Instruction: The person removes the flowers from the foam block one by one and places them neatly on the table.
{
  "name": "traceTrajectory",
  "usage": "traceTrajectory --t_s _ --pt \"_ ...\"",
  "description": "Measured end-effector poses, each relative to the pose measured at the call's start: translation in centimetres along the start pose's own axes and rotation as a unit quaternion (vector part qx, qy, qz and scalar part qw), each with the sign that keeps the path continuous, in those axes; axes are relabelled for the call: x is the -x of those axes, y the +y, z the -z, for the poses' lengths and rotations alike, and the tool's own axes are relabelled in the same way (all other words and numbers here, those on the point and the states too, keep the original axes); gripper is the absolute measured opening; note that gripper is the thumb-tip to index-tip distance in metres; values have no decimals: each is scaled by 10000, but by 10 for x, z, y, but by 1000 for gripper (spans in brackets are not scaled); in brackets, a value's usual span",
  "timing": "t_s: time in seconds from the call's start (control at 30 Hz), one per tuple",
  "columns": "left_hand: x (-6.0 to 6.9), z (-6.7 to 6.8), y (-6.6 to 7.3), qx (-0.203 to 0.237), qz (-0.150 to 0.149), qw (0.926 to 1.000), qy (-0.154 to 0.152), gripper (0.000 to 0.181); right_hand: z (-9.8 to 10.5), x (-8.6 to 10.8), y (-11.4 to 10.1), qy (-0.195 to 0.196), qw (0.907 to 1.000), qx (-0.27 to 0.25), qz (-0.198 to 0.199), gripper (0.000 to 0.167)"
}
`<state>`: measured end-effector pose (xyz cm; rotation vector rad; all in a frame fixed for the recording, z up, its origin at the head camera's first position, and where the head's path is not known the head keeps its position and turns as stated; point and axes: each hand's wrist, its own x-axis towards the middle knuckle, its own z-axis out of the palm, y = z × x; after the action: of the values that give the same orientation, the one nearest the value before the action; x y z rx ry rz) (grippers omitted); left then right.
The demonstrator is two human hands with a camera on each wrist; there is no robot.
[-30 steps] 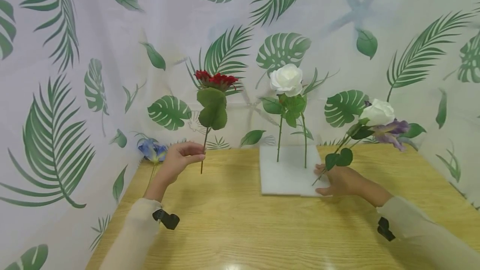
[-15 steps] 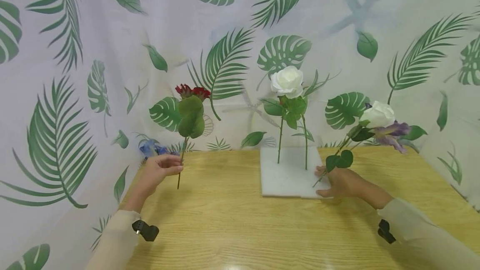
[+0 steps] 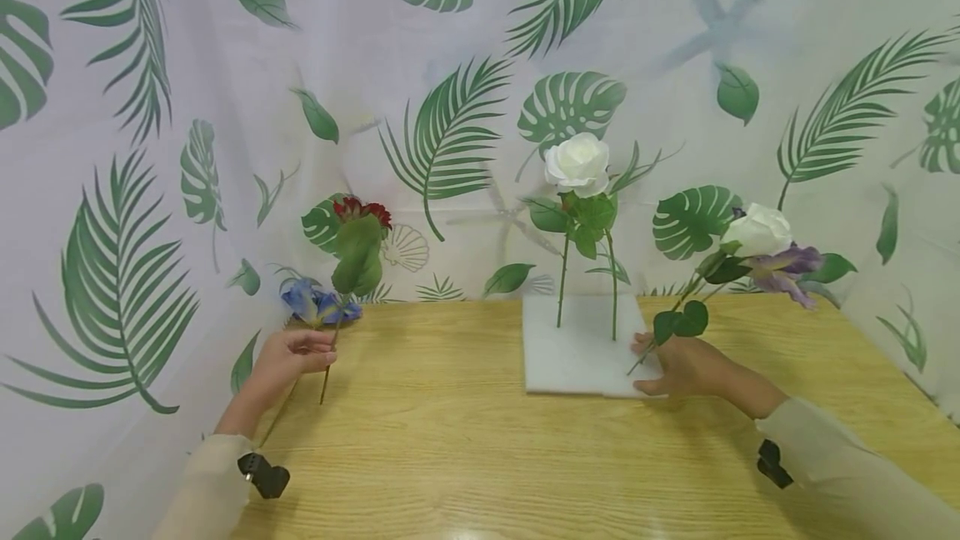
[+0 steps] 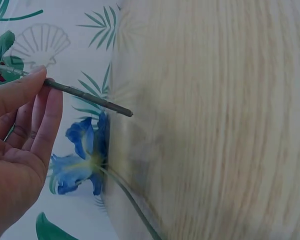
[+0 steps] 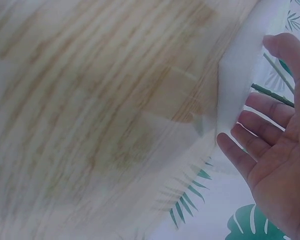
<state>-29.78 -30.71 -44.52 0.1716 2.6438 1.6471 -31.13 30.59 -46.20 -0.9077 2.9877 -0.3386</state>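
Note:
In the head view my left hand (image 3: 283,369) pinches the stem of a red flower (image 3: 363,212) between thumb and fingers. The stem's lower end (image 4: 110,105) points over the table, clear of its surface. A blue flower (image 3: 318,304) lies behind that hand, its stem partly hidden. My right hand (image 3: 686,367) rests at the right edge of a white foam board (image 3: 570,369), its fingers fairly straight (image 5: 270,112). A white rose (image 3: 577,163) stands over two stems upright in the board. Another white rose (image 3: 759,230) and a purple flower (image 3: 787,269) lean right from the board's right side.
A wooden table (image 3: 450,448) lies under everything. Behind and to the left hangs a white curtain (image 3: 465,15) printed with green leaves. The standing flowers rise from the board's middle and right. A black wrist camera (image 3: 262,475) sits on my left sleeve.
My left hand has moved left and down with the red flower, away from the foam board and over to the blue flower. The right hand and the standing flowers keep their places.

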Motion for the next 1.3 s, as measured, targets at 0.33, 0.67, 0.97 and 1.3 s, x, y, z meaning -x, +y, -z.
traceTrajectory --t_s 0.33,0.67,0.97,1.3 --pt "9 9 -9 -267 246 9992 -171 42 -1 0 0 14 10000 31 15 65" --pt "12 16 -19 -176 626 9971 -399 40 -3 -1 2 9 9999 100 24 65" --pt "17 21 -29 -188 829 9950 -525 42 -3 -1 3 -12 10000 1 24 65" --pt "22 26 -32 -242 940 9935 -591 38 0 0 0 -69 9999 -75 16 67"
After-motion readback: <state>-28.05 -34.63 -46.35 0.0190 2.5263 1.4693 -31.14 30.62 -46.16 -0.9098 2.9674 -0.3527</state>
